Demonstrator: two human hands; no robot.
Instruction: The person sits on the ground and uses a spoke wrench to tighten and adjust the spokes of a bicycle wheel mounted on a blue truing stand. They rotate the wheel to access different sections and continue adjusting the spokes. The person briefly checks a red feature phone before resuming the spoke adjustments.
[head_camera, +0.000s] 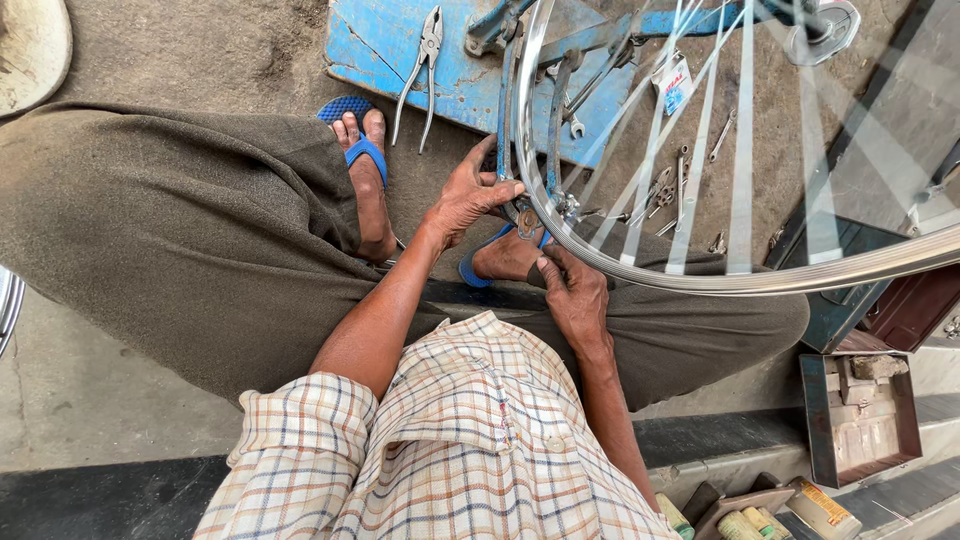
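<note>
Gripping the wheel rim (640, 268) near the blue stand (505, 110), the left hand (468, 195) is clamped on; the right hand (575, 295) pinches it below, pliers (425, 60) nearby.

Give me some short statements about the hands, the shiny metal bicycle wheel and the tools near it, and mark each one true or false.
1. The left hand touches the shiny metal bicycle wheel rim. True.
2. The right hand holds the grey metal pliers. False: the pliers lie untouched on the blue wooden board, and the right hand is at the rim.
3. The person wears blue flip-flop sandals. True.
4. The wheel has a black rubber tyre on it. False: the rim is bare, with only the spokes showing.
5. An open rusty metal box sits at the lower right. True.
</note>
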